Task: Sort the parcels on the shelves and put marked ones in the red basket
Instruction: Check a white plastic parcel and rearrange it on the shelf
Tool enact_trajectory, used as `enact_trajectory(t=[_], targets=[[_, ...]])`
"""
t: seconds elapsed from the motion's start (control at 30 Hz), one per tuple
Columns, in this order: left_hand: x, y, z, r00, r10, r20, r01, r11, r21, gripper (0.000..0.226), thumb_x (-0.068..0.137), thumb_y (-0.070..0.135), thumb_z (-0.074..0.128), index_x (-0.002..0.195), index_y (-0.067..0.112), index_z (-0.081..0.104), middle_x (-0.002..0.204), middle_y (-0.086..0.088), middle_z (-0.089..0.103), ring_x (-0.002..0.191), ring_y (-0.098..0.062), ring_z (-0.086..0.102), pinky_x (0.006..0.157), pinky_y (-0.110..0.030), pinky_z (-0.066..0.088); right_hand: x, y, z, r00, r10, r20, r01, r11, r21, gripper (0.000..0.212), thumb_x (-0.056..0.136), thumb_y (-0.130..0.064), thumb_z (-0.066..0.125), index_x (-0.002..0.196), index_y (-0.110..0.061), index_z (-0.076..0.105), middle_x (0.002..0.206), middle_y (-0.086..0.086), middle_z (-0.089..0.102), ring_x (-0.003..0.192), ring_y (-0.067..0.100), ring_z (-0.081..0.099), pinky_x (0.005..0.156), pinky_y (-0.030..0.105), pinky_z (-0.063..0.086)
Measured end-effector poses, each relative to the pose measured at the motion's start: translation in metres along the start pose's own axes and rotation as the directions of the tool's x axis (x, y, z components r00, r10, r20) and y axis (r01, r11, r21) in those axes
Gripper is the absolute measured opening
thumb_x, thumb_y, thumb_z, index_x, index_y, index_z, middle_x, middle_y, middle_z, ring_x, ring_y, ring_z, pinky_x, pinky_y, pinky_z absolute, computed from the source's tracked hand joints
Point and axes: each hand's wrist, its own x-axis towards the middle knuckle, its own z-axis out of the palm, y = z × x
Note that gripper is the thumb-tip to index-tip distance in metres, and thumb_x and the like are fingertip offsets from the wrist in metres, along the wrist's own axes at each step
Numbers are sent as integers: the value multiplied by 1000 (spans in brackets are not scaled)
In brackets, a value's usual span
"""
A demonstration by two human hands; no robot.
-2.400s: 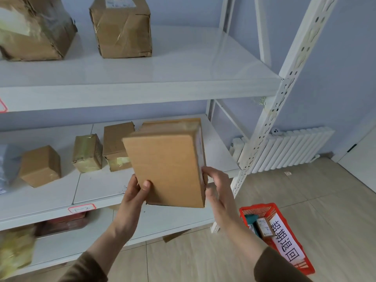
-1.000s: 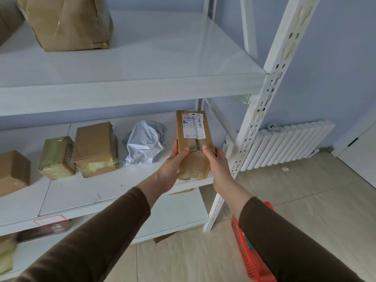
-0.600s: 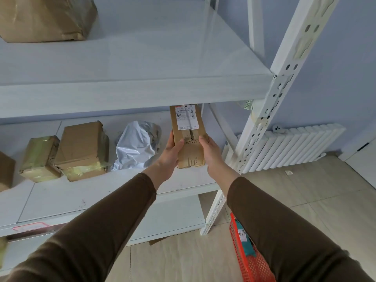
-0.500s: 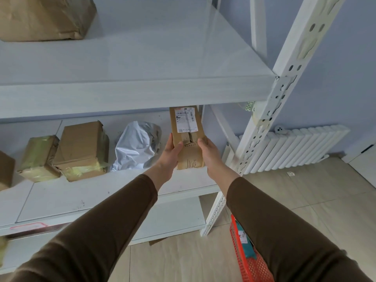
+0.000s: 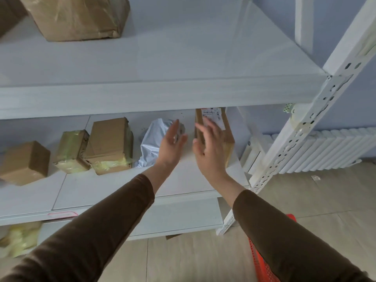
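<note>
The labelled parcel (image 5: 220,127) stands on the middle shelf (image 5: 126,188), at its right end, right of the grey plastic bag (image 5: 154,141). Both hands are released and hold nothing: the left hand (image 5: 173,141) is in front of the bag, the right hand (image 5: 209,147) is in front of the parcel, fingers straight. The red basket (image 5: 262,267) is on the floor below the shelf, behind the right sleeve.

No legible text on labels.
</note>
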Motion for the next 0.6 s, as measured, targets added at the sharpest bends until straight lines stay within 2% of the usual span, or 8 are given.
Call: enact_trajectory(t=[0.07,0.17,0.3,0.33,0.4,0.47,0.5,0.6], targets=[[13,-7,-29,994,28,-109,-23,998,52,57,105,16,60,158,19,41,159,0,49,146,-18,46,119,-25,37,-4,-19,23,992,8,125,-18,996,85,44,100,-15,59,144,-13,54,156,4,47,146,18,39,118,16,28],[35,-25,-67,981,-66,-181,76,996,50,60,106,18,58,161,23,35,164,-3,42,149,-24,42,119,-38,37,-2,-26,65,913,275,299,-333,929,162,58,100,-21,63,154,-18,41,154,2,48,141,15,44,117,29,40],[60,-52,-101,947,-315,-65,313,949,-39,63,104,15,59,161,25,33,145,-5,52,123,-29,57,101,-39,48,18,-17,101,578,669,468,-806,558,197,79,82,-36,68,155,-24,38,144,7,55,128,31,59,98,54,58],[67,-59,-106,936,-352,-19,350,935,-61,61,103,14,60,159,25,37,144,-8,57,121,-31,61,103,-45,53,22,-16,106,488,715,500,-869,450,206,76,86,-32,68,154,-22,37,139,7,56,123,35,62,90,59,60],[73,-68,-110,903,-425,71,429,901,-60,55,103,14,60,155,20,42,137,-17,62,118,-38,65,98,-52,58,24,-17,112,391,753,530,-920,324,220,70,97,-21,64,158,-21,29,136,2,50,119,35,61,80,56,62],[73,-71,-109,884,-447,136,454,890,-25,49,104,16,59,151,13,45,134,-20,64,116,-40,66,83,-44,62,22,-20,114,348,760,550,-937,254,241,72,100,-19,62,161,-23,24,146,2,47,125,33,58,76,47,62],[70,-69,-109,883,-443,154,451,893,-15,46,104,16,59,149,11,48,133,-20,65,115,-40,67,80,-42,61,19,-19,116,340,759,555,-939,238,249,65,101,-20,62,157,-24,31,148,4,50,124,33,59,79,45,61],[58,-65,-112,894,-424,147,430,903,-11,39,104,14,59,142,11,54,127,-17,68,111,-38,69,90,-49,61,10,-30,113,352,767,536,-931,231,281,30,102,-19,58,131,-22,51,127,8,63,98,24,65,71,36,56]])
